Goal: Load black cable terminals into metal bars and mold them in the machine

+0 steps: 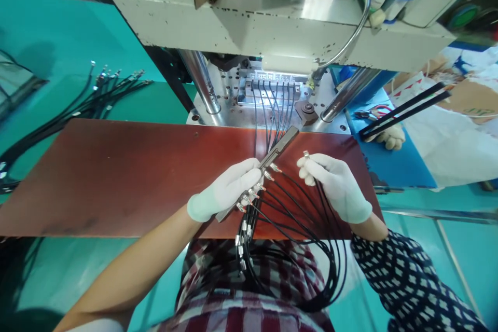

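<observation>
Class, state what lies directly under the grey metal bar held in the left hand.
Under the grey metal bar: the reddish-brown board and metal-tipped black cables. The left hand covers the bar's middle.

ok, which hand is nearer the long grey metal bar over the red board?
Left. The left hand grips the grey metal bar directly. The right hand sits to the bar's right, apart from it, pinching a black cable's metal tip.
</observation>
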`<state>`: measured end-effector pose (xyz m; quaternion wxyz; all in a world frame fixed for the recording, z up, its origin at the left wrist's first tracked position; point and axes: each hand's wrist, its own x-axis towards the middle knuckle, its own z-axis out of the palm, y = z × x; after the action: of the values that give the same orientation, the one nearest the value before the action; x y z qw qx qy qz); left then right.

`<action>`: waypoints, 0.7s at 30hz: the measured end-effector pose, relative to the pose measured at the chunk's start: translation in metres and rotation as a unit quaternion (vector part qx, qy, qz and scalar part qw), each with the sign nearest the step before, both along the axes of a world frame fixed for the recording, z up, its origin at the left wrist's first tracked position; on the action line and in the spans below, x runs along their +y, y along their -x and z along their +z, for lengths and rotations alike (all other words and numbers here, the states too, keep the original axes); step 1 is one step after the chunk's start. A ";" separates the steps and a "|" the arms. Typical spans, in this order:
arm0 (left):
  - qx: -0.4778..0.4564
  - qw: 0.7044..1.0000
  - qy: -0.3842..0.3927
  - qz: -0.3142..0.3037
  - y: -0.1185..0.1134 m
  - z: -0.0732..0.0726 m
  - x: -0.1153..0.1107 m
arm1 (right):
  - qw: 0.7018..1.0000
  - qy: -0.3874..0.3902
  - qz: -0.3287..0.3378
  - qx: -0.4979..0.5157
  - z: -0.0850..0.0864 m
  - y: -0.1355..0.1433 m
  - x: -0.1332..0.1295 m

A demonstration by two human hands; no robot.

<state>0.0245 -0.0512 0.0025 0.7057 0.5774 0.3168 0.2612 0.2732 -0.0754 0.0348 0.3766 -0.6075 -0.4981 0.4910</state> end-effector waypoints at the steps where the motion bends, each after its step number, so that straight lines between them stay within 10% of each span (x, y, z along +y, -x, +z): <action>1: -0.003 1.000 0.015 -0.006 0.000 -0.001 0.000 | 0.999 0.000 0.037 -0.017 0.005 0.006 0.001; 21: 0.164 0.963 -0.212 -0.003 -0.001 0.008 0.003 | 0.986 -0.069 0.141 -0.061 0.004 0.032 0.004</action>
<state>0.0258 -0.0479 0.0103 0.5064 0.7496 0.3640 0.2216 0.2408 -0.0718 0.0384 0.3135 -0.5328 -0.6331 0.4659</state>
